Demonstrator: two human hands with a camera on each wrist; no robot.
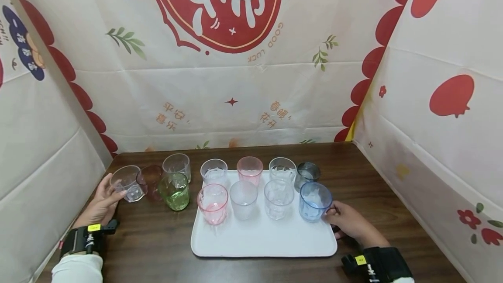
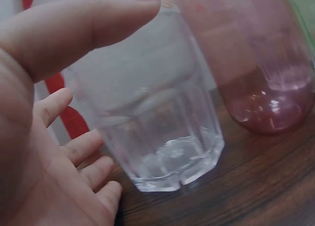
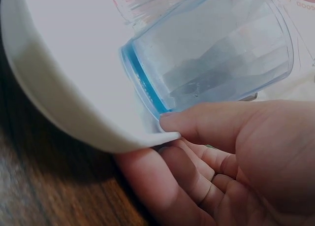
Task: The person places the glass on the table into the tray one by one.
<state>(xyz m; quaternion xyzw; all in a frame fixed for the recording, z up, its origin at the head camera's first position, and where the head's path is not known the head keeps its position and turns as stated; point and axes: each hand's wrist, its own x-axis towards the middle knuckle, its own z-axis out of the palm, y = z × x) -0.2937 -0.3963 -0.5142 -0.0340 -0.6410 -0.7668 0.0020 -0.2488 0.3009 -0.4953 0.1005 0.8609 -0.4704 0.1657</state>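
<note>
My left hand (image 1: 101, 202) is at a clear faceted glass (image 1: 131, 189) on the left, thumb across its near side. The fingertips (image 2: 96, 136) come right up to the glass's left edge, loosely spread rather than wrapped around it. Close to its right stands a reddish-brown tinted glass (image 2: 268, 105). With thumb on top and fingers beneath, my right hand (image 1: 347, 221) pinches the right rim of a white tray (image 1: 267, 243). A blue glass (image 3: 211, 53) stands on the tray beside the right thumb.
Two rows of glasses fill the tray's back half, among them a pink glass (image 1: 212, 208), a clear glass (image 1: 279, 200) and a dark grey glass (image 1: 306, 174). A green glass (image 1: 175, 195) and another clear glass (image 1: 177, 165) stand left of it. Printed cloth walls (image 1: 243, 82) surround the wooden table (image 1: 153, 243).
</note>
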